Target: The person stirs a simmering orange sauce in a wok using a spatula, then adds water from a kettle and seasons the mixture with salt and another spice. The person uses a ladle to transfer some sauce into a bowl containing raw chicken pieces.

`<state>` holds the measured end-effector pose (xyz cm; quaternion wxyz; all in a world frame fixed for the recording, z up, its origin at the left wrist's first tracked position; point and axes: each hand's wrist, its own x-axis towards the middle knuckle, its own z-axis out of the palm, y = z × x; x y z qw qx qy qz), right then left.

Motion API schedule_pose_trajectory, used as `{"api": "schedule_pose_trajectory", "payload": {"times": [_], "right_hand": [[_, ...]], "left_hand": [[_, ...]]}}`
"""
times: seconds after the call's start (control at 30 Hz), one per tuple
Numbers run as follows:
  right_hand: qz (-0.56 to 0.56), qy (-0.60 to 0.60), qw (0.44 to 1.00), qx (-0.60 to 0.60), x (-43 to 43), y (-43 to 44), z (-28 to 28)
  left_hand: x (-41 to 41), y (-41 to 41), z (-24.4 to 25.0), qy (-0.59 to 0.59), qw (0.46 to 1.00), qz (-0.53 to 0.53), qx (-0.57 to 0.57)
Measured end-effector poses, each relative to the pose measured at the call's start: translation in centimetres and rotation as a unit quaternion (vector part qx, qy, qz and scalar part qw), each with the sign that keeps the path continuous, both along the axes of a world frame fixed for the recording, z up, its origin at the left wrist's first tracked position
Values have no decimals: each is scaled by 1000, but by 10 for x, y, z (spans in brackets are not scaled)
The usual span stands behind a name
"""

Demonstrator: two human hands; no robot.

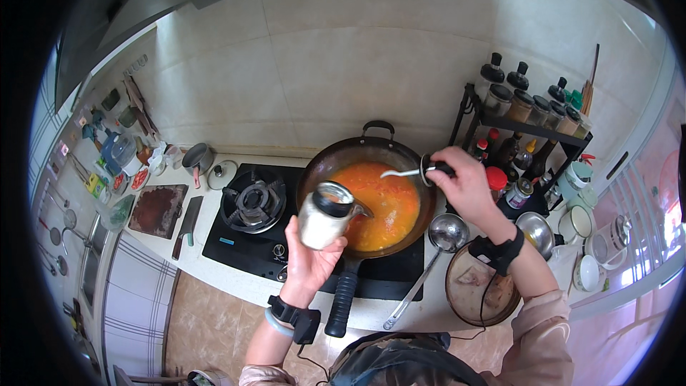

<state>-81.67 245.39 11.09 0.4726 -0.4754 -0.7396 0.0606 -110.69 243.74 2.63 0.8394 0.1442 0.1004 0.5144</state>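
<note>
My left hand [313, 257] holds a glass jar of white seasoning [321, 220], its mouth uncovered, over the near left side of the wok. In my right hand [463, 177] is a black jar lid with a small white spoon [399, 173] attached, held over the wok's right side. The spoon's bowl seems to carry something white. Orange-red soup with red bits lies in the dark wok [327, 161] on the gas stove. Part of a metal utensil [362, 209] shows in the soup behind the jar. The wok's black handle [342, 300] points towards me.
A metal ladle [449, 233] and a pot of pale broth with meat [479, 287] are right of the stove. Spice jars [499, 99] fill a black rack [557, 136]. At left are an unused burner [253, 201], pot lid [222, 174], cleaver [187, 222] and cutting board [157, 210].
</note>
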Motion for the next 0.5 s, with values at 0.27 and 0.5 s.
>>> {"api": "schedule_pose_trajectory", "payload": {"times": [0.27,0.5], "right_hand": [[109,-97,983,112,-41,-68,80],[181,-168,967,66,-67,-111,67]], "left_hand": [[2,-38,11,-51,994,-91,9],[27,-94,30,89,994,-53,34]]}}
